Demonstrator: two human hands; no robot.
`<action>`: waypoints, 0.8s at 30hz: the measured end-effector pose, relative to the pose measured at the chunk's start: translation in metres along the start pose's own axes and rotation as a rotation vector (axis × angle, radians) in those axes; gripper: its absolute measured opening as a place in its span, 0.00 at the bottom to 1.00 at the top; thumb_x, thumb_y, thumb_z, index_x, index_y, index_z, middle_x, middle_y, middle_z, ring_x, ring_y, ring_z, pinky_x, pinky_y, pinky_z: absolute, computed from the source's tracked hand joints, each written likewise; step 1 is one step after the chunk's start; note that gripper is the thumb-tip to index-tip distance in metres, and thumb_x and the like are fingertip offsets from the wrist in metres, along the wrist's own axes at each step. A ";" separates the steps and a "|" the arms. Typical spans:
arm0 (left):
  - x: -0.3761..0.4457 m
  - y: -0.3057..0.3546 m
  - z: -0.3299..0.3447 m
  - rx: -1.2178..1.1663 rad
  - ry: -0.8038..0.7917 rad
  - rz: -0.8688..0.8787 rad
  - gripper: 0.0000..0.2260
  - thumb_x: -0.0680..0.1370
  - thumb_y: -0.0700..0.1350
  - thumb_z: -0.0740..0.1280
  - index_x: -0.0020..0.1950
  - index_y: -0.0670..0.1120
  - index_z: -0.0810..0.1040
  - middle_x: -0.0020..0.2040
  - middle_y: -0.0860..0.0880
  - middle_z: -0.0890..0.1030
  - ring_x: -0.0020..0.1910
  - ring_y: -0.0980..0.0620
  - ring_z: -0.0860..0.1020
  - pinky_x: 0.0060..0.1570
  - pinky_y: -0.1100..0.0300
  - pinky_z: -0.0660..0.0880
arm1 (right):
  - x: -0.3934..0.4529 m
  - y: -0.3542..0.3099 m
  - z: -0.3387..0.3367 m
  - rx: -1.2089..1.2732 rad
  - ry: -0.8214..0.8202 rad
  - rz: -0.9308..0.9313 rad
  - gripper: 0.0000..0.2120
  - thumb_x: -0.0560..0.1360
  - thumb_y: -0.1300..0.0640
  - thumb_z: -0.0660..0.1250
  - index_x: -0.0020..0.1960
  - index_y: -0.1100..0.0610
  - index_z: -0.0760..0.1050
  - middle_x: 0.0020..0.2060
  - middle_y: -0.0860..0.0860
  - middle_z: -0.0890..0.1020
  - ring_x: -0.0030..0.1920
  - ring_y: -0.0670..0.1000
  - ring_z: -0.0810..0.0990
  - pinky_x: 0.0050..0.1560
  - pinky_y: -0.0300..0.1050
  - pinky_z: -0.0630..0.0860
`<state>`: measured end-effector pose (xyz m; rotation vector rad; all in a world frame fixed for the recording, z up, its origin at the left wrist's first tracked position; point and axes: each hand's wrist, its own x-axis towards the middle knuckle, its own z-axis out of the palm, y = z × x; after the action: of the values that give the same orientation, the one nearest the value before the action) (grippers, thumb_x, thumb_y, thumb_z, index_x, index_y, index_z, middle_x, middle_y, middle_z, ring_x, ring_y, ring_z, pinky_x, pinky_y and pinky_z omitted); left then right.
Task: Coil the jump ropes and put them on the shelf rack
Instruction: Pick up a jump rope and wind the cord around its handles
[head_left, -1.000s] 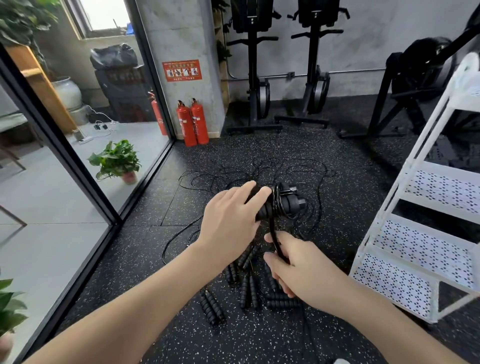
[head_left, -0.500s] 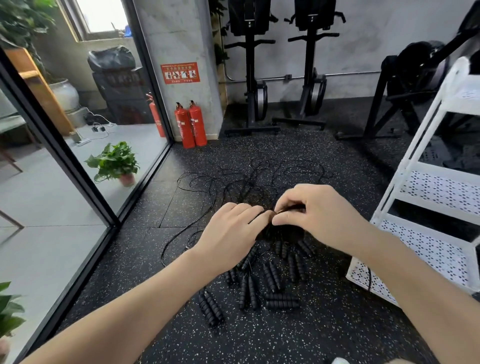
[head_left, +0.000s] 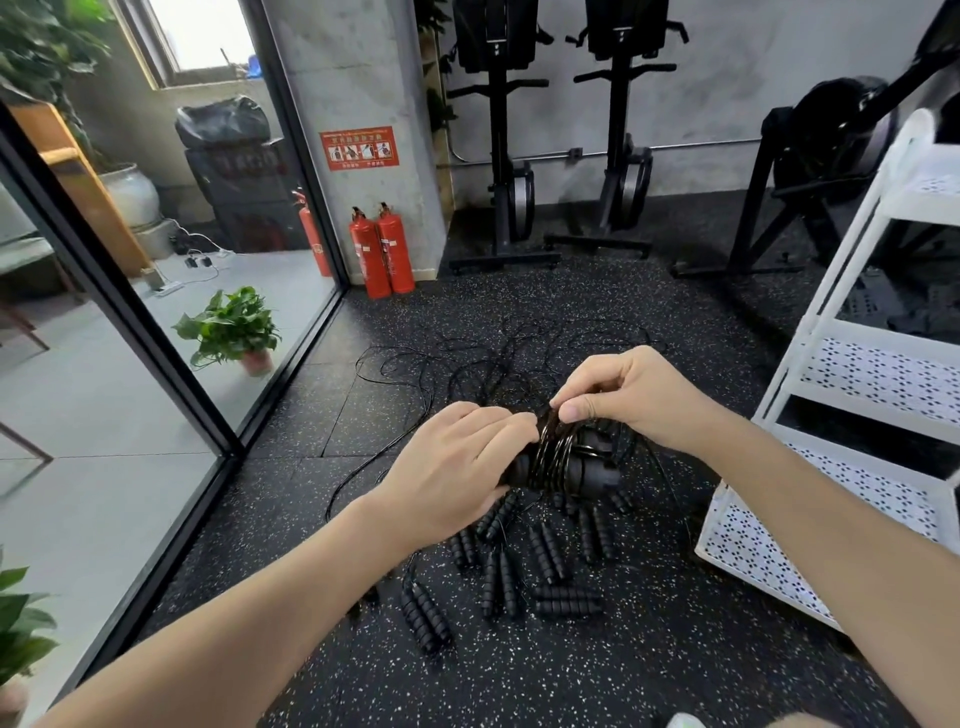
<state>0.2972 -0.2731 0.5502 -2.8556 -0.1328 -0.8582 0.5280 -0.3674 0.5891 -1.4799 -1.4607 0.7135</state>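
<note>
A: Entry, largest first. What carries everything?

B: The speckled black floor (head_left: 597, 675). A white shelf rack (head_left: 852, 374) stands at its right edge; you can see perforated tiers, the lowest one near the floor.

A: And the ropes?

B: Loose black cords (head_left: 415, 384) sprawl over the middle of the floor, beyond your hands. A scatter of ribbed black handles (head_left: 545, 556) lies below your hands, just left of the rack's lowest tier.

A: The rope you're working on?

B: The jump rope (head_left: 563, 460) is off the floor, between your hands: its handles are bundled together, with several turns of cord wound round them.

A: Grip, left?

B: Your left hand (head_left: 452, 467) wraps the left end of the bundle, fingers curled round the handles.

A: Right?

B: Your right hand (head_left: 628, 395) sits over the top of the bundle, thumb and fingertips pinching the cord against the wound turns.

A: Small items?

B: Two red fire extinguishers (head_left: 382, 249) at the far wall; a potted plant (head_left: 234, 327) behind the glass at left.
</note>
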 end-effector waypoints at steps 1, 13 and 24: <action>0.000 0.001 0.000 -0.014 0.010 -0.014 0.30 0.63 0.41 0.84 0.61 0.44 0.74 0.61 0.48 0.83 0.58 0.50 0.77 0.55 0.55 0.73 | 0.000 0.003 0.000 0.012 -0.002 0.003 0.06 0.68 0.55 0.79 0.45 0.53 0.87 0.42 0.56 0.87 0.47 0.63 0.83 0.52 0.54 0.79; 0.018 0.007 -0.015 0.094 0.283 -0.316 0.23 0.67 0.40 0.81 0.61 0.45 0.83 0.61 0.48 0.83 0.59 0.46 0.81 0.54 0.49 0.79 | -0.040 0.017 0.072 -0.483 -0.051 0.212 0.15 0.85 0.48 0.57 0.68 0.53 0.71 0.50 0.49 0.82 0.40 0.39 0.79 0.41 0.37 0.73; 0.010 -0.016 -0.001 0.234 0.068 -0.210 0.21 0.71 0.40 0.73 0.64 0.43 0.78 0.58 0.46 0.81 0.55 0.41 0.78 0.51 0.47 0.74 | -0.045 -0.032 0.081 -0.986 0.177 -0.213 0.15 0.69 0.64 0.78 0.45 0.54 0.74 0.37 0.48 0.73 0.29 0.51 0.76 0.25 0.43 0.73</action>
<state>0.3027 -0.2568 0.5582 -2.6231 -0.4973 -0.9087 0.4359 -0.3983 0.5749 -1.9681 -1.8939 -0.3487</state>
